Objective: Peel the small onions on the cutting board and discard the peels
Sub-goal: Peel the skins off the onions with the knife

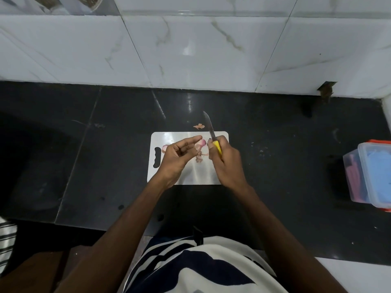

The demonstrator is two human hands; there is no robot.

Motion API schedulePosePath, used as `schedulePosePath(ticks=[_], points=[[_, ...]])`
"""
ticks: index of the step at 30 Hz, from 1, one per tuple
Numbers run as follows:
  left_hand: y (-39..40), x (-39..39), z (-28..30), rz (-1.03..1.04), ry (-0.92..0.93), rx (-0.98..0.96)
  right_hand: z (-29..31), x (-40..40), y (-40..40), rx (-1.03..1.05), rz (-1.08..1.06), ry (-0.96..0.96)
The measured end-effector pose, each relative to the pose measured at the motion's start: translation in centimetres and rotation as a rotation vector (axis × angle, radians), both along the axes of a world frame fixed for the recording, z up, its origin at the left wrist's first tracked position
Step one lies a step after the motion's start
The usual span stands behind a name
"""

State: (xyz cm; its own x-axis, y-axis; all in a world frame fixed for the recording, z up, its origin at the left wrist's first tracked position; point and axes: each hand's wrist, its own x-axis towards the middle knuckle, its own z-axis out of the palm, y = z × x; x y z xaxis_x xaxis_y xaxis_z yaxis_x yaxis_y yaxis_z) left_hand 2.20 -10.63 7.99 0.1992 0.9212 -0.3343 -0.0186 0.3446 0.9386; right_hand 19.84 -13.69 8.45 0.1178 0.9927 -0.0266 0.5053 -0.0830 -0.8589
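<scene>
A person stood at a dark stone counter (275, 166), seen from above, with both bare forearms reaching forward over a white cutting board (203, 174) that lay flat near the counter's middle, its handle slot on the left side. The left hand (177, 157) hovered over the board's left half, palm turned partly upward, and its fingers (191, 140) pinched a small pinkish onion (202, 142) at their tips. The right hand (225, 161) was clenched around the yellow handle of a small knife (210, 130), whose blade pointed away from the person, up past the board's far edge, just beside the held onion. Another small onion (165, 148) rested on the board near the handle slot, partly hidden behind the left hand. Loose bits of peel (201, 156) lay on the board between the two hands, and one scrap of peel (198, 126) sat on the counter just beyond the board's far edge. At the far right of the counter was a clear plastic container (370, 176) with blue contents. White marble-patterned tiles (201, 49) covered the wall behind the counter.
</scene>
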Motion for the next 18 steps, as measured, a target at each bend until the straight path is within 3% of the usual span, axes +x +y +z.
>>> schedulePosePath(ticks=[3,6,12,18], points=[[-0.3,-0.5,-0.2,-0.035,-0.040,-0.031,0.0,0.2,-0.3,0.051,0.032,0.018],[-0.4,-1.0,0.0,-0.092,0.011,-0.007,0.2,0.8,-0.3,0.076,0.077,0.035],[0.2,-2.0,1.2,-0.214,0.140,0.026,0.0,2.1,0.5,0.149,0.201,-0.112],[1.2,-2.9,1.5,-0.352,0.211,0.014,0.1,2.4,0.4,0.192,0.253,-0.072]])
